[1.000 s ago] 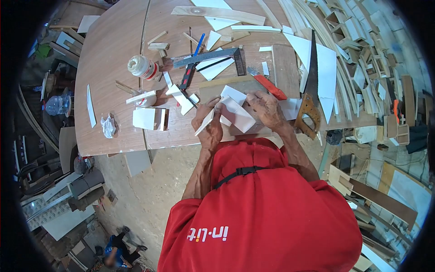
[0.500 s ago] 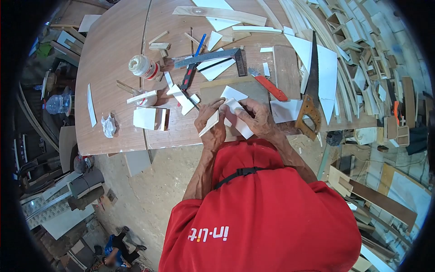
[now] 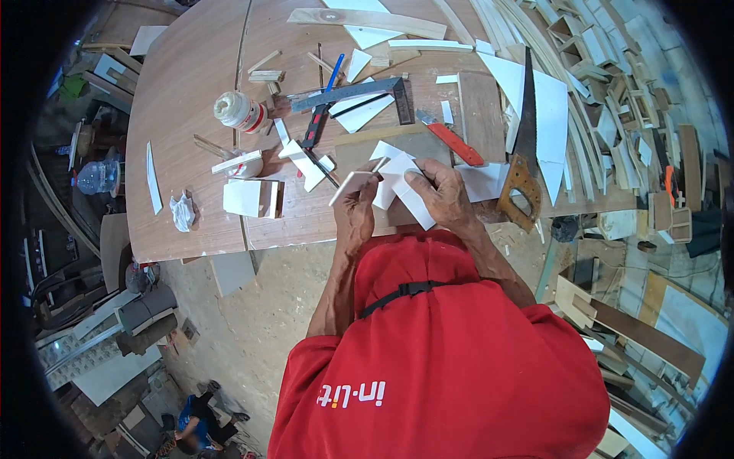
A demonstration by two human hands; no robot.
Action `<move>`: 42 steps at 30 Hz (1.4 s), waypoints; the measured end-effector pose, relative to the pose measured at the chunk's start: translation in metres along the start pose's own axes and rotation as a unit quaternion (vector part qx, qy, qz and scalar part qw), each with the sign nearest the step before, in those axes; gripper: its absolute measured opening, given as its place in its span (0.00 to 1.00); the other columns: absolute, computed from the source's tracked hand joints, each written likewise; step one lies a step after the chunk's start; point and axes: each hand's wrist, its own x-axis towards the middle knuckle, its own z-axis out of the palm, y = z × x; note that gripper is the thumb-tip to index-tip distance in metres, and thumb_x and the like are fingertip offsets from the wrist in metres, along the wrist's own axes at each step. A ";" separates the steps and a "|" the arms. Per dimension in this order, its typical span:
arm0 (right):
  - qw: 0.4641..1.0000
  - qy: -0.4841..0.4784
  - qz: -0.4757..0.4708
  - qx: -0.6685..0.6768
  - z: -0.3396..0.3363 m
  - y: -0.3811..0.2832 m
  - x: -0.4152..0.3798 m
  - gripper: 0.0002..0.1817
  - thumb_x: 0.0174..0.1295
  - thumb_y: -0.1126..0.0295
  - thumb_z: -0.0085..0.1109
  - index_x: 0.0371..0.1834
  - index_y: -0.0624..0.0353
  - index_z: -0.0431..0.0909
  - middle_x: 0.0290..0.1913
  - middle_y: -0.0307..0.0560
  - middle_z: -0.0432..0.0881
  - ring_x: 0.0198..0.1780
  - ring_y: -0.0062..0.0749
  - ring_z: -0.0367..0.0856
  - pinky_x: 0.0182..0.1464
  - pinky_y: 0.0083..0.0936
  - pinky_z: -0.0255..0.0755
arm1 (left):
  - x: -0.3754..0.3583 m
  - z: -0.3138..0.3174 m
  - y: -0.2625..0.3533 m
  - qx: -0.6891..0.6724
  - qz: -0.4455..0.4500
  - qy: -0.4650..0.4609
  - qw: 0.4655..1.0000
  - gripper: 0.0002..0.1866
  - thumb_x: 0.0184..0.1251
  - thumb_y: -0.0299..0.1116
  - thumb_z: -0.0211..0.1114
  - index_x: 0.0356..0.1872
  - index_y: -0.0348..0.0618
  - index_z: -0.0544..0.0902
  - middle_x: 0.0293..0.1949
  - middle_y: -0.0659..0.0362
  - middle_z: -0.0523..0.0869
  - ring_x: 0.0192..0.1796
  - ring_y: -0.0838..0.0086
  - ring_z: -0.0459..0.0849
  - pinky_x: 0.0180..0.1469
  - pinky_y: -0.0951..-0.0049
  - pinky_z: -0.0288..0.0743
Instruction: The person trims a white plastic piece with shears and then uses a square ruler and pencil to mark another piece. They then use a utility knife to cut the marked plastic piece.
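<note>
My left hand (image 3: pixel 355 214) grips a small white-faced board (image 3: pixel 350 187) with a pale wood edge, tilted up at its fingertips. In my right hand (image 3: pixel 445 196) is a white rectangular panel (image 3: pixel 413 202), pinched between thumb and fingers along its right side. The two pieces are close together over the table's near edge. Behind the panel, another white piece (image 3: pixel 388 150) shows partly. Beyond the hands lies a brown board (image 3: pixel 375 142). A red utility knife (image 3: pixel 454 144) rests just past my right hand.
A handsaw (image 3: pixel 523 161) lies at right. Farther back are a try square (image 3: pixel 348 93), a blue-and-black cutter (image 3: pixel 315 126) and an open white jar (image 3: pixel 243 113). At left sit a small box-like block (image 3: pixel 252 199) and crumpled white paper (image 3: pixel 183 211). A person (image 3: pixel 200 421) is on the floor, lower left.
My left hand has drawn slightly down and left, turning its board flatter. The white panel in my right hand has shifted a little right, widening the gap between the hands.
</note>
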 end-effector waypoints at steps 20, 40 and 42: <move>0.999 -0.024 0.039 -0.021 -0.001 0.010 -0.004 0.17 0.65 0.66 0.58 0.51 0.68 0.79 0.35 0.56 0.85 0.37 0.33 0.84 0.41 0.29 0.75 | 0.001 -0.011 -0.004 0.011 0.015 -0.097 0.995 0.17 0.68 0.32 0.63 0.55 0.37 0.81 0.40 0.57 0.87 0.42 0.77 0.81 0.47 0.74 0.75; 0.987 -0.068 0.121 0.084 0.020 0.007 -0.037 0.20 0.64 0.69 0.59 0.55 0.70 0.73 0.41 0.53 0.85 0.43 0.29 0.84 0.43 0.24 0.77 | 0.002 -0.048 0.005 0.117 -0.071 -0.237 0.962 0.15 0.67 0.32 0.64 0.53 0.40 0.83 0.47 0.55 0.87 0.50 0.72 0.82 0.56 0.69 0.74; 0.981 -0.121 0.133 0.078 0.027 0.010 -0.034 0.19 0.64 0.70 0.59 0.55 0.70 0.73 0.41 0.51 0.85 0.43 0.28 0.83 0.44 0.24 0.76 | 0.004 -0.056 0.006 0.109 -0.039 -0.243 0.963 0.15 0.67 0.33 0.64 0.52 0.39 0.84 0.47 0.55 0.87 0.50 0.71 0.82 0.56 0.68 0.74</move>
